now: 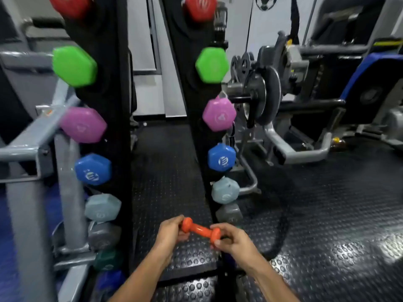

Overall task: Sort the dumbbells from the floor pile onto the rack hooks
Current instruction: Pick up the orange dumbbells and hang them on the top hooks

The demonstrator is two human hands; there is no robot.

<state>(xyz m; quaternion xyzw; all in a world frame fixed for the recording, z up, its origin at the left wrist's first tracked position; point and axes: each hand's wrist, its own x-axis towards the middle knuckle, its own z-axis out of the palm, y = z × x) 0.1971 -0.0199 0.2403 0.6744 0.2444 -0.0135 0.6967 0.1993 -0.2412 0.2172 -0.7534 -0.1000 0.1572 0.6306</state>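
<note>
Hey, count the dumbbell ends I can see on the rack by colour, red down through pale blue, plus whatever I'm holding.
Red: 2
Green: 2
Pink: 2
Blue: 2
Pale blue: 2
Orange dumbbell, held by left hand and right hand: 1
Total: 11

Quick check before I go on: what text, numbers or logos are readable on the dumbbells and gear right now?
"4": end face of the right purple dumbbell, faint.
White round logo, no legible letters: right blue dumbbell and left blue dumbbell.
Blurred marks, unreadable: right red dumbbell, left purple dumbbell, pale blue dumbbells.
No text visible: orange dumbbell held in the left hand and right hand.
</note>
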